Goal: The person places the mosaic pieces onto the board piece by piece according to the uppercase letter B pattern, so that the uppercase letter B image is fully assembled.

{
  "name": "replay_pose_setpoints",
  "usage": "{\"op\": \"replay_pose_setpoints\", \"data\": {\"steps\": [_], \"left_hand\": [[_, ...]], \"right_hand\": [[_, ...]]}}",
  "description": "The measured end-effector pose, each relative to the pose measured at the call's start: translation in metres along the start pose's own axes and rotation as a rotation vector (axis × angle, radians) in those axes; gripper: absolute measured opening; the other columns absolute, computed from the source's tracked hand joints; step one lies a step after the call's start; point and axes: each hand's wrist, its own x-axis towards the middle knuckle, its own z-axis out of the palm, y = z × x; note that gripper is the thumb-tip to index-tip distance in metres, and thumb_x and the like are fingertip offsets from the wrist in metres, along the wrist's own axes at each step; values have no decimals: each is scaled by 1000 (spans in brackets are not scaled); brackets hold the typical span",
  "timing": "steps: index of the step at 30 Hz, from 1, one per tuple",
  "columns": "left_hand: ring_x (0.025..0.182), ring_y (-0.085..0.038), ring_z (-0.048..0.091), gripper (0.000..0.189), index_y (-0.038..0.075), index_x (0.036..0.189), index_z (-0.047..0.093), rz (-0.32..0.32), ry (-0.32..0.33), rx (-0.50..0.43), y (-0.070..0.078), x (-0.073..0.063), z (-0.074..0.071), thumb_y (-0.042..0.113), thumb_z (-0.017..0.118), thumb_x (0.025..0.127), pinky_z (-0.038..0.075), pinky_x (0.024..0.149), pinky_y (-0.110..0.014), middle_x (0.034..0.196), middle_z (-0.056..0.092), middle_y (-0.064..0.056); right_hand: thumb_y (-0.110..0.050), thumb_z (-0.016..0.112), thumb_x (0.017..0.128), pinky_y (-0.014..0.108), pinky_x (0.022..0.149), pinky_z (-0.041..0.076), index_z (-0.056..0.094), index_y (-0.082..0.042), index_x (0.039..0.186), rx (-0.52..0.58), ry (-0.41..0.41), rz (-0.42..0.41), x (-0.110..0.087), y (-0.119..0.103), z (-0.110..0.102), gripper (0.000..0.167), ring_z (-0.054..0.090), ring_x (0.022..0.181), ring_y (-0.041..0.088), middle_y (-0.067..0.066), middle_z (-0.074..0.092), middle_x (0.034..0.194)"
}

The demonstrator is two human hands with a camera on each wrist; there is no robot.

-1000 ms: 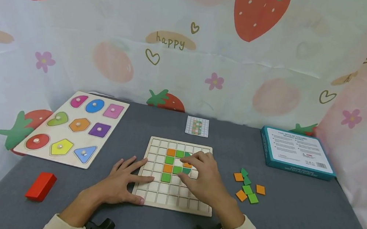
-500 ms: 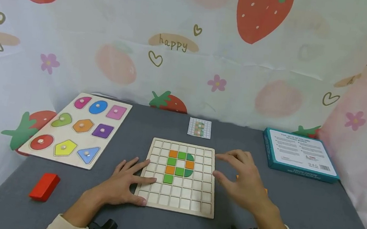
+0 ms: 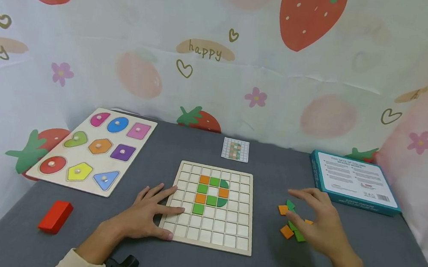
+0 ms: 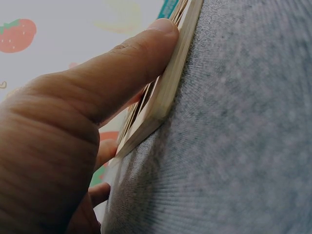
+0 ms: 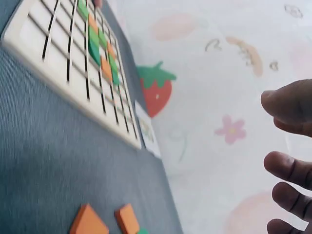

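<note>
A wooden grid board [image 3: 227, 240] lies flat at the middle of the table, with several orange and green tiles set in its cells, among them two rounded dark green ones. My left hand [image 3: 148, 211] rests on the board's left edge, fingers spread; in the left wrist view the thumb [image 4: 146, 46] presses on the rim. To the right, my right hand [image 3: 321, 223] hovers above a small pile of loose orange and green tiles [image 3: 287, 231], thumb and forefinger apart. Nothing shows between those fingers, and the hand partly hides the pile.
A small pattern card [image 3: 235, 149] lies behind the board. A shape puzzle board [image 3: 80, 150] with knobbed pieces is at the left, a red block [image 3: 56, 217] in front of it. A teal box [image 3: 362, 201] sits at the back right, before a printed cloth backdrop.
My right hand has moved right, from over the tiles on the grid board to above the loose pile. My left hand stays on the board's edge. The head view has shifted slightly.
</note>
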Motion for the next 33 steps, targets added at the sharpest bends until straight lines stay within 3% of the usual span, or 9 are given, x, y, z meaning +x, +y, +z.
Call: {"op": "replay_pose_setpoints", "data": {"steps": [3, 13, 24, 33], "left_hand": [[142, -42, 9, 72, 30, 134, 61, -2, -2, 2, 0, 0, 0, 67, 70, 73, 0, 106, -63, 157, 25, -7], [142, -42, 9, 72, 30, 134, 61, -6, -4, -9, 1, 0, 0, 66, 71, 73, -1, 106, -63, 157, 25, -7], [142, -42, 9, 72, 29, 134, 61, -4, 1, -8, 0, 0, 0, 66, 71, 73, -1, 106, -63, 157, 25, -7], [142, -42, 8, 71, 29, 134, 61, -2, -3, -16, 0, 0, -1, 65, 71, 73, -1, 106, -62, 157, 25, -8]], "right_hand": [[-2, 80, 77, 50, 77, 39, 66, -10, 123, 22, -7, 37, -6, 13, -4, 48, 45, 107, 24, 1, 56, 114], [-6, 77, 82, 48, 77, 37, 63, -7, 126, -3, -38, 116, -23, 44, -9, 46, 44, 102, 19, 5, 57, 115], [-15, 76, 85, 49, 73, 40, 61, -4, 127, 5, -120, 266, -40, 76, -3, 46, 49, 99, 30, 13, 58, 115], [-9, 77, 83, 55, 86, 42, 58, 0, 130, 6, -211, 359, -46, 91, 1, 51, 53, 102, 35, 18, 58, 113]]}}
